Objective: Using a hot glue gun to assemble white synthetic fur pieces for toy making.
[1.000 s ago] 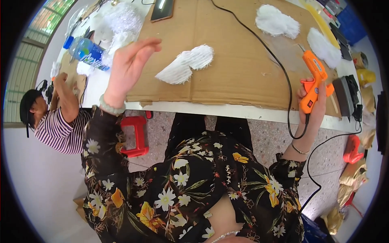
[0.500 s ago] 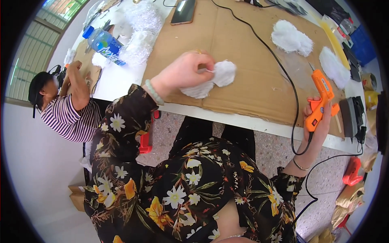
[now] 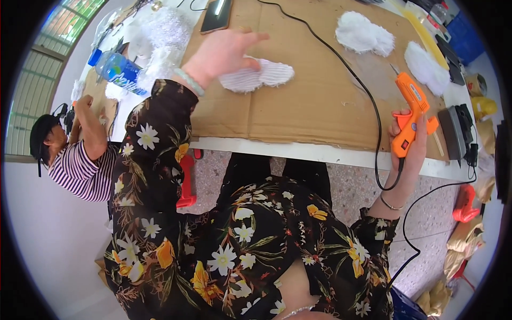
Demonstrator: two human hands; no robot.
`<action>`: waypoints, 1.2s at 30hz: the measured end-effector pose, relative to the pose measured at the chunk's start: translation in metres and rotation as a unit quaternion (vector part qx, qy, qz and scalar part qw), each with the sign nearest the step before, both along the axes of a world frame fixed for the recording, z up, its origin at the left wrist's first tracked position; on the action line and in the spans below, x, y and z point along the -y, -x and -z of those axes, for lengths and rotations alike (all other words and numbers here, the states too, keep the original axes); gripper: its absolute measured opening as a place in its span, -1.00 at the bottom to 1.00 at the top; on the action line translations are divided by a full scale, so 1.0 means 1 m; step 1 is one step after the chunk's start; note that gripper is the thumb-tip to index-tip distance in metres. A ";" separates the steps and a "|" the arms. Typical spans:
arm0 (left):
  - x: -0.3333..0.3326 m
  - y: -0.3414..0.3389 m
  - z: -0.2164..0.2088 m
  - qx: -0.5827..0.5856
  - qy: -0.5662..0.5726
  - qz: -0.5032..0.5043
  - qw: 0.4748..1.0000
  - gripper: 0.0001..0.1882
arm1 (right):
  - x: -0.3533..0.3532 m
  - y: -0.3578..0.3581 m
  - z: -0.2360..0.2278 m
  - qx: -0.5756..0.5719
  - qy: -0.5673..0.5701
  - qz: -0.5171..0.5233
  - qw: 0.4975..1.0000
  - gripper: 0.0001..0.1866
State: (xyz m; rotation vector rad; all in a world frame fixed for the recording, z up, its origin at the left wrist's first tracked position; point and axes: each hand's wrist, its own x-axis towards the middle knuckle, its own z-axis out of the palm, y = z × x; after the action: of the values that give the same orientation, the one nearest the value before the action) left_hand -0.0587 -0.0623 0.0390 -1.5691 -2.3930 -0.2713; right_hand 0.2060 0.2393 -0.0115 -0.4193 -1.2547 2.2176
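Left fingers [image 3: 256,38] are loosely spread by a white fuzzy piece [image 3: 276,73], can't tell if they're touching it. Right fingers [image 3: 394,128] are wrapped around an orange glue gun [image 3: 412,96]. Fuzzy piece is lying on cardboard [image 3: 304,114] on the white counter [image 3: 298,151].

Fabric piece [image 3: 269,74] on cardboard [image 3: 309,114], bottle [image 3: 118,70] left.

On the left of the white worktop [image 3: 320,153] is a clear, blue-capped plastic bottle [image 3: 118,72], a dark rectangular phone [image 3: 216,15] to its right; beneath shows a red plastic stool [image 3: 186,184]
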 end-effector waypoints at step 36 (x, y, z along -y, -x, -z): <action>-0.019 -0.109 0.017 0.187 0.084 0.077 0.976 -0.50 | 0.002 -0.006 -0.003 -0.026 -0.047 0.034 0.998 -0.66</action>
State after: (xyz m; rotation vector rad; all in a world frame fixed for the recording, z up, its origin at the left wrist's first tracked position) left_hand 0.0501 -0.0431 0.0219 -1.9352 -2.6312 -0.4427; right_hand 0.2116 0.2370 -0.0080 -0.3585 -1.2931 2.0905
